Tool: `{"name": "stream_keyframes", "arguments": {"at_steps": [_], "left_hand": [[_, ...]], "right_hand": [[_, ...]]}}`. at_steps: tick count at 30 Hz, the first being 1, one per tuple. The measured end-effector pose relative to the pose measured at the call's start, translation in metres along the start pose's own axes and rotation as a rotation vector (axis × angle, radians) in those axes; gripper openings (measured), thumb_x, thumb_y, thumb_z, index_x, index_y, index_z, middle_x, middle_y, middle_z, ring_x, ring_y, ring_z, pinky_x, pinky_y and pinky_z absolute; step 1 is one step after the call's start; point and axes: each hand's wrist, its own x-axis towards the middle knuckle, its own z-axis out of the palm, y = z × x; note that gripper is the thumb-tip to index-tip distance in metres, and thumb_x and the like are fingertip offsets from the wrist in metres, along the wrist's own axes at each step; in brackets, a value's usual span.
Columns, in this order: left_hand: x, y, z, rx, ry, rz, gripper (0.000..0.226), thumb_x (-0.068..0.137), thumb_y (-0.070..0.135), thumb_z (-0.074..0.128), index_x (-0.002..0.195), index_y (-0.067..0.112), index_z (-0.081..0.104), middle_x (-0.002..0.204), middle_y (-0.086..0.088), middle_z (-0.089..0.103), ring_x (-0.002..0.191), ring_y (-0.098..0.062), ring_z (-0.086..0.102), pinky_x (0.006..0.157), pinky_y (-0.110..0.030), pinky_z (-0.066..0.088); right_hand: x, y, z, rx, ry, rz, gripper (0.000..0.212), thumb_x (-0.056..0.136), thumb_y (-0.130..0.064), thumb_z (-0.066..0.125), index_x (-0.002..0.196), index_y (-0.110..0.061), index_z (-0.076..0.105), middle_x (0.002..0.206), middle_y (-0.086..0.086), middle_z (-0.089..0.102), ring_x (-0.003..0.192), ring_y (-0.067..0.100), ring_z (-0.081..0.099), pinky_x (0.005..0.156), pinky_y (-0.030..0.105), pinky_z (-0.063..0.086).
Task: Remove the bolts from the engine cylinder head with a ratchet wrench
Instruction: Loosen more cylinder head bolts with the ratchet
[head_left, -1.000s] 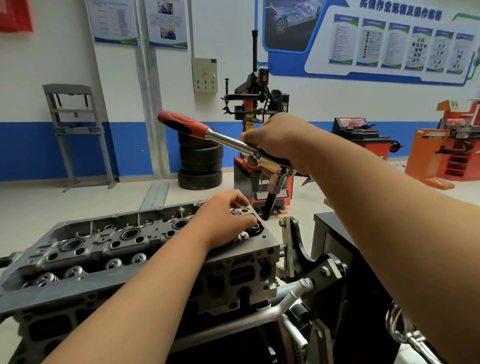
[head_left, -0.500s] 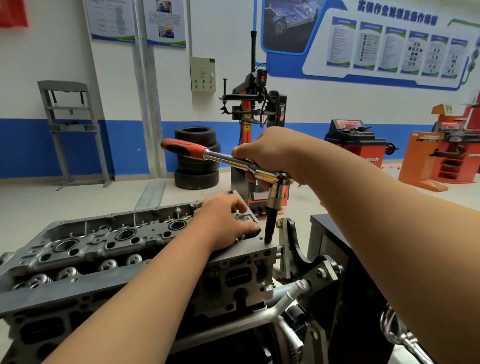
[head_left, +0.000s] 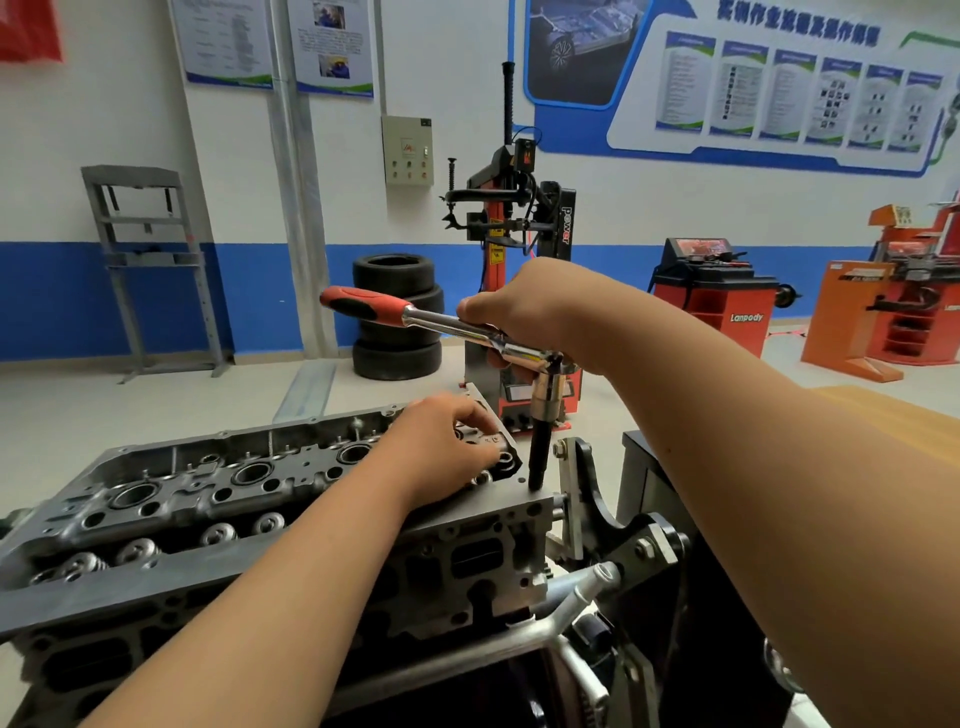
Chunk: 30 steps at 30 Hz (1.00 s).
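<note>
The grey engine cylinder head (head_left: 218, 499) lies across the lower left on a stand. My right hand (head_left: 524, 306) grips the chrome shaft of the ratchet wrench (head_left: 467, 332) near its head; the red and black handle sticks out to the left. Its black socket extension (head_left: 537, 452) stands upright with the tip on the head's right end corner. My left hand (head_left: 441, 447) rests palm down on the right end of the head, fingers bent on the top face. Any bolt under the socket is hidden.
The black engine stand bracket (head_left: 613, 519) sits just right of the head. Behind stand a red tyre changer (head_left: 519, 249), stacked tyres (head_left: 397, 317), a red wheel balancer (head_left: 711, 296) and a grey metal frame (head_left: 150, 260) on the open floor.
My right hand lowered the wrench, bringing the socket tip down from above the head's right end onto its corner. My left hand stayed on the head.
</note>
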Motion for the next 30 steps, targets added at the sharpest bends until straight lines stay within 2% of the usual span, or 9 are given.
{"name": "stream_keyframes", "arguments": {"at_steps": [2, 5, 8, 12, 16, 21, 22, 25, 30], "left_hand": [[-0.001, 0.0, 0.0, 0.072, -0.053, 0.039, 0.013, 0.084, 0.028, 0.069, 0.089, 0.041, 0.071, 0.107, 0.02, 0.054, 0.11, -0.005, 0.045, 0.094, -0.02, 0.037], [0.002, 0.002, 0.0, 0.168, -0.072, 0.108, 0.017, 0.085, 0.03, 0.071, 0.101, 0.035, 0.075, 0.111, 0.021, 0.054, 0.109, -0.003, 0.048, 0.091, -0.019, 0.037], [0.004, 0.01, 0.002, 0.284, -0.024, 0.147, 0.01, 0.083, 0.036, 0.072, 0.091, 0.03, 0.077, 0.104, 0.019, 0.056, 0.101, -0.006, 0.053, 0.091, -0.027, 0.045], [0.001, 0.012, 0.002, 0.355, 0.038, 0.164, 0.02, 0.083, 0.047, 0.067, 0.076, 0.028, 0.065, 0.093, 0.017, 0.051, 0.094, -0.009, 0.049, 0.088, -0.03, 0.043], [-0.004, 0.006, -0.003, 0.181, -0.06, 0.13, 0.014, 0.085, 0.032, 0.069, 0.098, 0.035, 0.073, 0.113, 0.017, 0.054, 0.108, -0.005, 0.049, 0.098, -0.027, 0.041], [-0.007, 0.006, 0.0, 0.143, 0.009, 0.087, 0.011, 0.08, 0.028, 0.067, 0.072, 0.029, 0.058, 0.096, 0.012, 0.052, 0.104, -0.012, 0.046, 0.089, -0.027, 0.039], [-0.007, 0.005, 0.0, 0.135, -0.01, 0.069, 0.004, 0.08, 0.029, 0.064, 0.079, 0.03, 0.06, 0.1, 0.013, 0.052, 0.108, -0.011, 0.043, 0.092, -0.028, 0.037], [-0.007, 0.003, 0.001, 0.146, -0.098, 0.057, 0.03, 0.084, 0.026, 0.055, 0.111, 0.038, 0.065, 0.123, 0.019, 0.049, 0.124, -0.005, 0.03, 0.108, -0.032, 0.029], [-0.007, 0.005, 0.001, 0.078, -0.019, 0.047, 0.011, 0.084, 0.027, 0.058, 0.077, 0.027, 0.067, 0.109, 0.017, 0.05, 0.117, -0.008, 0.037, 0.105, -0.035, 0.036]], "right_hand": [[0.002, 0.001, 0.0, 0.015, -0.002, -0.006, 0.034, 0.09, -0.041, 0.056, 0.082, -0.009, 0.065, 0.075, 0.005, 0.07, 0.051, 0.012, 0.059, 0.054, 0.02, 0.048], [0.005, 0.004, -0.002, -0.042, 0.019, -0.028, 0.028, 0.09, -0.037, 0.057, 0.073, -0.016, 0.055, 0.086, 0.007, 0.064, 0.074, 0.018, 0.058, 0.069, 0.028, 0.051], [0.005, 0.005, -0.002, -0.081, -0.018, -0.044, 0.03, 0.095, -0.033, 0.051, 0.068, -0.022, 0.055, 0.089, 0.01, 0.071, 0.066, 0.017, 0.059, 0.071, 0.029, 0.051], [0.007, 0.002, -0.001, -0.043, 0.037, -0.016, 0.029, 0.088, -0.037, 0.06, 0.068, -0.019, 0.049, 0.083, 0.003, 0.057, 0.063, 0.014, 0.05, 0.059, 0.022, 0.045], [0.008, -0.005, 0.006, -0.106, 0.017, -0.067, 0.033, 0.091, -0.036, 0.056, 0.067, -0.014, 0.052, 0.085, 0.007, 0.065, 0.058, 0.014, 0.048, 0.052, 0.021, 0.041], [0.007, -0.009, 0.01, -0.179, 0.054, -0.073, 0.042, 0.09, -0.036, 0.059, 0.059, -0.013, 0.045, 0.056, 0.0, 0.041, 0.047, 0.011, 0.038, 0.022, 0.012, 0.02], [0.008, -0.009, 0.01, -0.18, 0.052, -0.073, 0.041, 0.09, -0.035, 0.059, 0.059, -0.013, 0.045, 0.056, 0.0, 0.043, 0.047, 0.011, 0.039, 0.023, 0.012, 0.022], [0.009, -0.008, 0.009, -0.135, 0.015, -0.07, 0.032, 0.09, -0.034, 0.058, 0.065, -0.014, 0.053, 0.078, 0.006, 0.064, 0.058, 0.015, 0.05, 0.049, 0.017, 0.044], [0.01, -0.002, 0.004, -0.058, 0.031, -0.027, 0.03, 0.088, -0.033, 0.061, 0.066, -0.019, 0.046, 0.077, 0.001, 0.051, 0.057, 0.011, 0.043, 0.051, 0.02, 0.038]]}}
